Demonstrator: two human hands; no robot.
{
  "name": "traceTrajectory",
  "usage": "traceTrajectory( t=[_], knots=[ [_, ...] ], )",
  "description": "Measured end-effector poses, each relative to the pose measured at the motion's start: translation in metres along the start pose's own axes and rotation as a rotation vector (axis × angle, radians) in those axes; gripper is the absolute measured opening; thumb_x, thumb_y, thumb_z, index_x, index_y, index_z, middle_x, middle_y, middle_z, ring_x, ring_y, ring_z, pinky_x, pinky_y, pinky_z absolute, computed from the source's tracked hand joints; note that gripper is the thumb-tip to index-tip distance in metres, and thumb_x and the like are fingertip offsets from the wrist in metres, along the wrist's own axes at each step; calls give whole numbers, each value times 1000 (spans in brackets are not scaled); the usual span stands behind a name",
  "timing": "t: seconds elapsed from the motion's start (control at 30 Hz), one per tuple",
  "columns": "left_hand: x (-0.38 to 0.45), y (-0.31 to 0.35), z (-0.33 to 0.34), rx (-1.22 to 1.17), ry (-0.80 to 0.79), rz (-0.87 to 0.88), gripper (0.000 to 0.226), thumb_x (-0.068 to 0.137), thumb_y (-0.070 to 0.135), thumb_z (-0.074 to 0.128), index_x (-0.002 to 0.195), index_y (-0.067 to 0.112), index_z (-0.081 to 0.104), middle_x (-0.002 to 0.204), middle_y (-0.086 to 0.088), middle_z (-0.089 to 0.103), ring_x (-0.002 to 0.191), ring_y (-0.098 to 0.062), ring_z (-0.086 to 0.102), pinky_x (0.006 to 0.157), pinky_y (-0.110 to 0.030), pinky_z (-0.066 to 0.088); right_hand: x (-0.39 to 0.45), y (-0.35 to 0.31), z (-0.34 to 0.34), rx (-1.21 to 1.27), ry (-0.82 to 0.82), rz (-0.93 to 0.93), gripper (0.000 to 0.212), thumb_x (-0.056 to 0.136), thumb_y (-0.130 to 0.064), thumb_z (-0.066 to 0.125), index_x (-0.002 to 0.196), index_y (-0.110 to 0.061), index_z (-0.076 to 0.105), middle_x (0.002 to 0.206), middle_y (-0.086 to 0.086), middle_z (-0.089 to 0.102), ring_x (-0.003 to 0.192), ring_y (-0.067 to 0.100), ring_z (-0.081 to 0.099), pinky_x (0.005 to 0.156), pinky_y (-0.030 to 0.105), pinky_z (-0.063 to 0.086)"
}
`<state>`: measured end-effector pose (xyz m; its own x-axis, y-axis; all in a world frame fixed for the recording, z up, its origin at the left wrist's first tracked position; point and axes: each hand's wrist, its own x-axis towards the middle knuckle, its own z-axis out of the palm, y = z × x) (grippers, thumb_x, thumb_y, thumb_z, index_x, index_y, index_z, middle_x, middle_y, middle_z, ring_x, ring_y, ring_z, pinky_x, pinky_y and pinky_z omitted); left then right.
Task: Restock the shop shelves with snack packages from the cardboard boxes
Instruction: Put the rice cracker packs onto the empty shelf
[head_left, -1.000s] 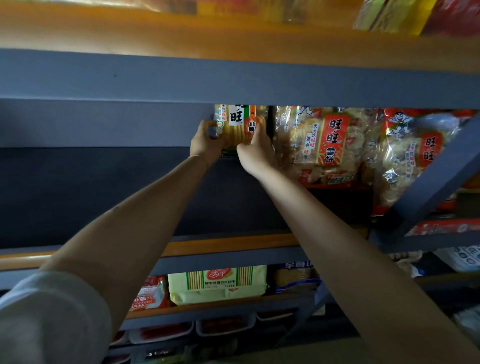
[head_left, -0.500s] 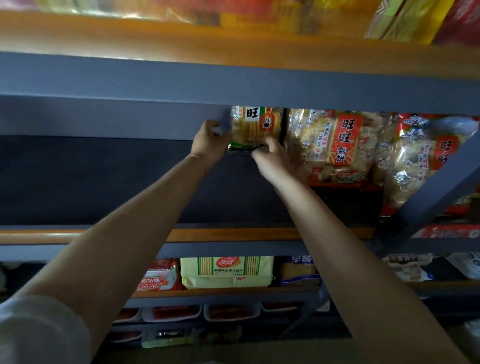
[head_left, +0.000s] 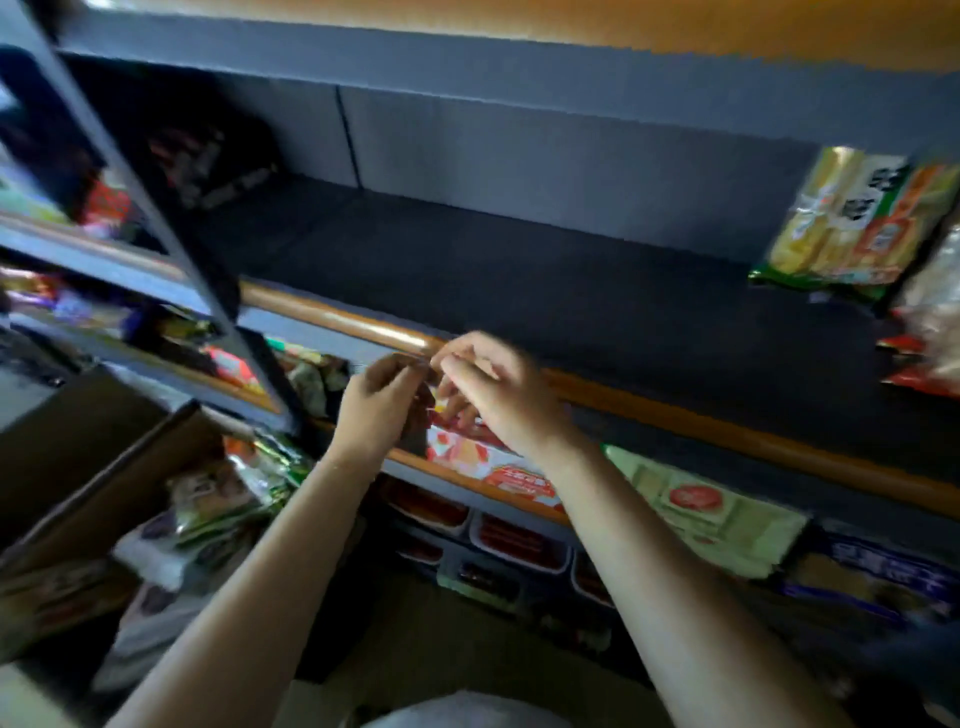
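The yellow-green rice cracker package (head_left: 852, 228) leans upright at the right end of the dark shelf (head_left: 519, 270), with no hand on it. Both hands hover close together in front of the shelf's wooden front rail (head_left: 675, 415). My left hand (head_left: 379, 410) and my right hand (head_left: 493, 395) have loosely curled fingers and hold nothing, though both are blurred. At the lower left stands an open cardboard box (head_left: 104, 467) with several snack packages (head_left: 223, 499) in it.
A grey diagonal brace (head_left: 156, 208) crosses the shelf's left end. More cracker bags (head_left: 930, 322) sit at the far right. The shelf below holds a red-white package (head_left: 488, 457), a green package (head_left: 711, 509) and a blue one (head_left: 883, 577), with red trays (head_left: 514, 535) underneath.
Both hands let go of the rice cracker package and pulled back and down to the shelf's front rail. The view swung left and down, bringing the cardboard box into sight.
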<state>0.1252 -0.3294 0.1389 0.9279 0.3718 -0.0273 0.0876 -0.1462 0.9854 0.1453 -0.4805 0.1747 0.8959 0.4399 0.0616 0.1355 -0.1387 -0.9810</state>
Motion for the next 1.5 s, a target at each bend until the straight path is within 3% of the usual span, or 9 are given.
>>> traceTrajectory(
  t=[0.23,0.4,0.57,0.77,0.97,1.1,1.17,1.3,1.5],
  knots=[
    [21,-153,-189,59,174,-445,16,96,15,62,84,18,72,86,-10,72,72,-23,68,59,-27,51,73,116,201,-253,-202,429,5,94,-23,57,92,-26,61,88,1,63,78,18,65,69,36,58],
    [19,-226,-297,175,262,-618,13,98,22,59,105,19,69,92,-6,68,77,-20,61,65,-29,49,105,170,301,-414,-156,615,33,94,-18,62,124,-15,51,120,5,56,98,19,54,79,31,46],
    [25,-277,-342,217,169,-738,19,100,24,55,116,23,66,80,4,58,66,-12,52,61,-29,46,123,195,362,-791,215,553,72,85,-22,74,144,-12,34,144,17,36,131,34,40,93,40,45],
    [26,-299,-351,168,87,-826,40,97,31,56,135,19,58,97,2,66,80,-16,63,68,-33,53,155,211,368,-899,142,602,41,88,-37,70,118,-13,55,128,11,56,118,33,53,86,43,49],
    [48,-283,-342,187,184,-652,35,99,30,54,129,13,60,125,-7,61,84,-12,61,53,-17,45,153,180,366,-785,155,353,34,80,-34,78,102,-13,63,112,6,54,105,26,52,82,38,50],
    [70,-248,-328,-450,72,-764,46,103,50,46,122,12,61,114,-17,71,95,-28,71,77,-36,57,135,157,348,-659,106,0,32,76,-10,82,106,-14,70,112,6,55,106,26,55,82,30,50],
    [77,-230,-321,-725,-13,-856,59,98,63,46,118,10,61,100,-15,74,86,-27,74,71,-35,61,124,149,333,-612,-37,-93,45,75,8,76,112,-17,70,119,3,50,115,20,52,92,20,50],
    [73,-214,-289,-765,-29,-815,36,97,27,64,125,5,61,93,-10,76,80,-23,72,66,-32,63,102,120,294,-406,-314,188,52,84,7,51,108,-34,73,132,-8,51,123,1,47,95,7,39],
    [32,-178,-237,-734,-290,-464,52,82,11,61,133,8,56,116,-14,71,98,-30,72,76,-39,60,61,106,215,15,9,384,31,84,-35,69,114,-32,62,114,-2,70,104,13,68,88,30,54]
  ],
)
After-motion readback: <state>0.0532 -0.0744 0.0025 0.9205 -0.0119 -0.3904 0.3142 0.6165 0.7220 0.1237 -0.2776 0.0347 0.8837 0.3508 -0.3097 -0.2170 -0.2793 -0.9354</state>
